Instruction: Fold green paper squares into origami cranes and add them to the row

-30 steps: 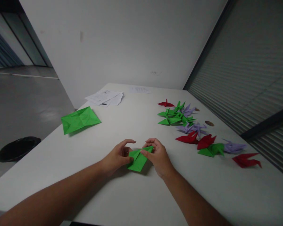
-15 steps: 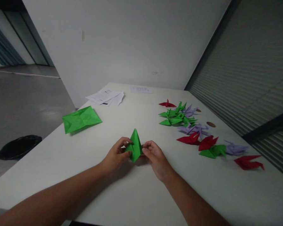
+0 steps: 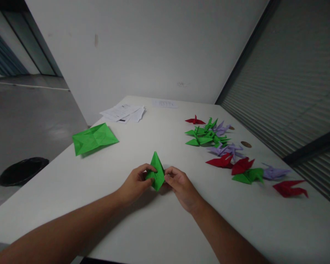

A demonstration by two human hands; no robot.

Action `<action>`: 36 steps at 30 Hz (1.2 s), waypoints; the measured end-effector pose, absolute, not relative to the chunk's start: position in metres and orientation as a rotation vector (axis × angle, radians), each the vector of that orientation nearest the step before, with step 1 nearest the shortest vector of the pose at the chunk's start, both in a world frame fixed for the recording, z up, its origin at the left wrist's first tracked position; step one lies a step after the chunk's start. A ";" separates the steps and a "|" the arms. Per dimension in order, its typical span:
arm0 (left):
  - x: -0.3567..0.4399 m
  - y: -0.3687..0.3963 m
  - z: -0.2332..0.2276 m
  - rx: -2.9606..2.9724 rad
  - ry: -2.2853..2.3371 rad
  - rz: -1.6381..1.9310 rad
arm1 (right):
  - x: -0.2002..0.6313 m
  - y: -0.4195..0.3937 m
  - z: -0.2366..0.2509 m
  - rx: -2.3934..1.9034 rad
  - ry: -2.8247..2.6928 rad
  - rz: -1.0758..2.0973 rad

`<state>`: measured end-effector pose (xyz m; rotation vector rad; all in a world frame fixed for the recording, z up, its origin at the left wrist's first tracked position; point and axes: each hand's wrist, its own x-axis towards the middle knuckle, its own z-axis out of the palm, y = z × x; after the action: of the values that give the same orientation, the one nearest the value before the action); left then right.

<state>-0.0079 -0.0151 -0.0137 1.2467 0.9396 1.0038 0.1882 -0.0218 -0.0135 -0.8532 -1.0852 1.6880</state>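
Two hands meet at the table's (image 3: 154, 227) near middle: the left hand (image 3: 136, 183) and right hand (image 3: 181, 187) pinch the green folded paper (image 3: 156, 172), held upright between them. Edges should be aligned before the crease is pressed.

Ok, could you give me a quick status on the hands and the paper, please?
Left hand and right hand pinch green fold, point up. Finished cranes lie apart, right.

A white table (image 3: 264, 227) stands with its far end against a plain white wall (image 3: 154, 47). Right of the table runs a window with grey blinds (image 3: 297, 84). Left of it lies grey floor (image 3: 22, 113), dimly lit.
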 end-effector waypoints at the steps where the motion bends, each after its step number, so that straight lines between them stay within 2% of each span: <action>1: -0.008 -0.015 -0.014 1.252 0.941 1.005 | 0.188 -0.022 -0.013 -0.852 -1.092 1.690; 15: -0.011 -0.016 -0.017 1.218 0.871 1.029 | 0.188 -0.020 -0.015 -0.937 -1.113 1.618; 25: -0.007 -0.016 -0.017 1.210 0.900 1.007 | 0.189 -0.018 -0.015 -1.011 -1.222 1.432; 36: -0.007 -0.012 -0.020 1.178 0.793 1.170 | 0.190 -0.016 -0.019 -1.066 -1.166 1.403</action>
<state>-0.0069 -0.0124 -0.0197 1.1778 0.7934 1.1696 0.1905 -0.0163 -0.0189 -1.0657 -1.1658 1.4029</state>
